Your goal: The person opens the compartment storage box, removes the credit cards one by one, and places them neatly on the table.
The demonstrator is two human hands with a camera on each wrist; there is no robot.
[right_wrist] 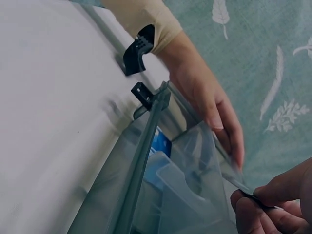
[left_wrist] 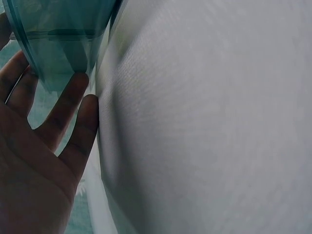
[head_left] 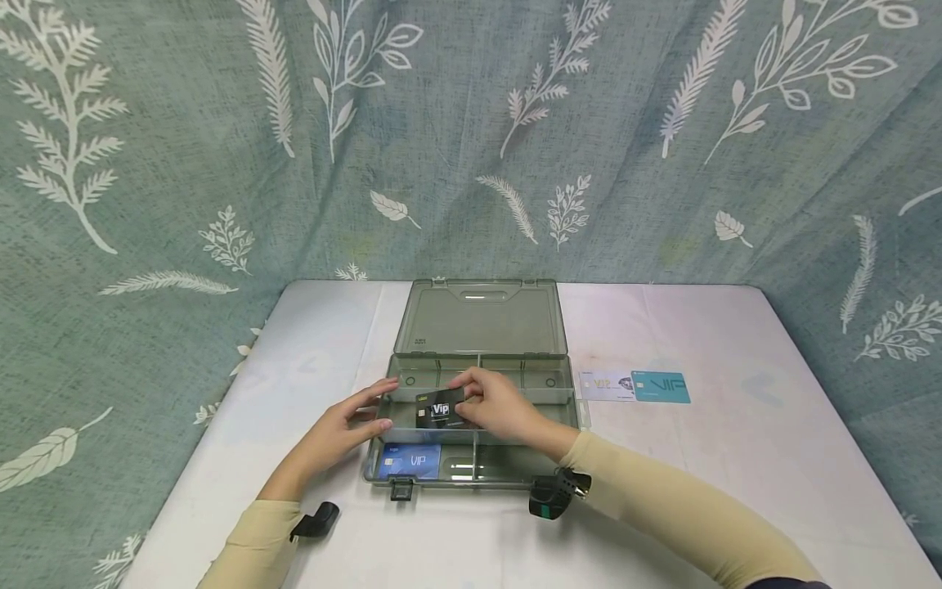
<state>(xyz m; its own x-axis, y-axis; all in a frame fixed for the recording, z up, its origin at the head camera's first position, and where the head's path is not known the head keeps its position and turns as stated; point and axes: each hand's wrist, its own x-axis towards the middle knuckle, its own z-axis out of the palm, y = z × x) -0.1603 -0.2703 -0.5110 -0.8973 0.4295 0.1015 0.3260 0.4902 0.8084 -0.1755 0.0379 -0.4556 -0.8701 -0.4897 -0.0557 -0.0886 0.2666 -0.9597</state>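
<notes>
A smoky, see-through divided plastic box [head_left: 515, 462] sits on the table with its lid [head_left: 482, 319] folded back. My right hand [head_left: 500, 406] pinches the right end of a black "Vip" card [head_left: 440, 411] over the long middle compartment. In the right wrist view, thumb and fingers of the right hand [right_wrist: 273, 204] grip the card's edge. My left hand [head_left: 342, 429] rests its fingertips on the box's left side, fingers spread; the left wrist view shows this hand [left_wrist: 44, 131] against the box wall [left_wrist: 63, 48]. A blue VIP card [head_left: 410, 461] lies in the front left compartment.
Right of the box, a white VIP card [head_left: 605, 385] and a teal VIP card [head_left: 662, 387] lie on the white tabletop [head_left: 706, 491], edges meeting. Two latches hang at the box's front, one dark latch [head_left: 401, 490] at left. A patterned green curtain [head_left: 456, 147] surrounds the table.
</notes>
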